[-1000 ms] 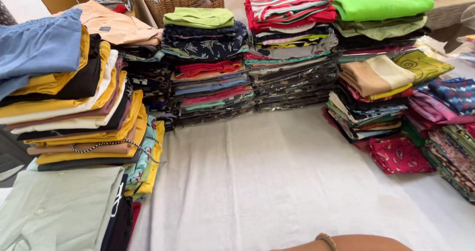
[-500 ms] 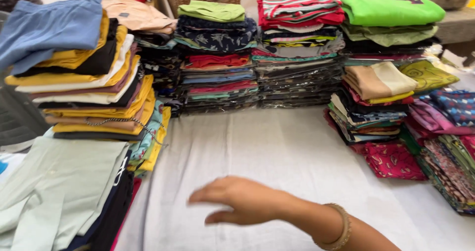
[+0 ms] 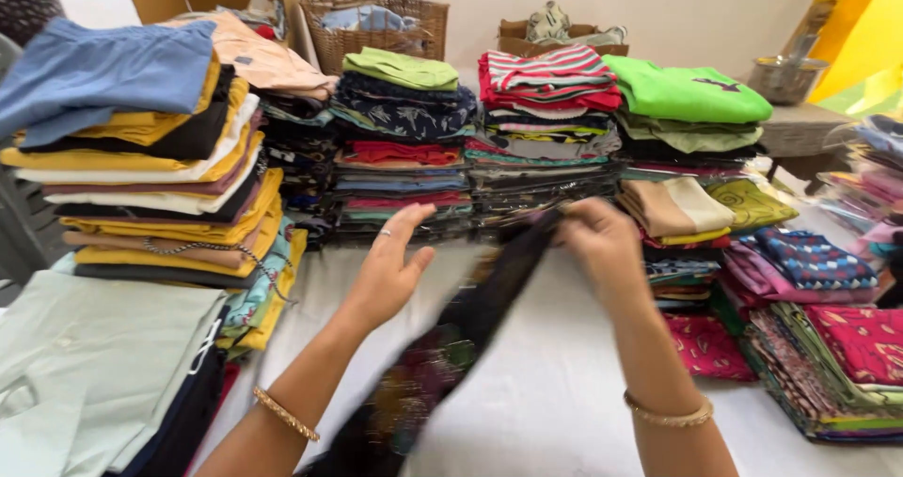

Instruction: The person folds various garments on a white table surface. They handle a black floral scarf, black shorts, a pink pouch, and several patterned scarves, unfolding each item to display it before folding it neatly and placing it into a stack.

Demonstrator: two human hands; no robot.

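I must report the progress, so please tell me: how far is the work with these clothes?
Done: many folded garments stand in neat stacks, such as the yellow-and-white pile and the pile topped by a bright green shirt. In hand: the right hand grips a dark patterned cloth, blurred and unfolded; the left hand is open beside it. Left: this cloth is not yet folded or stacked.

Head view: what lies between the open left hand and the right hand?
In the head view, a dark patterned cloth hangs between the left hand and right hand. The right pinches its top edge; the left is open beside it.
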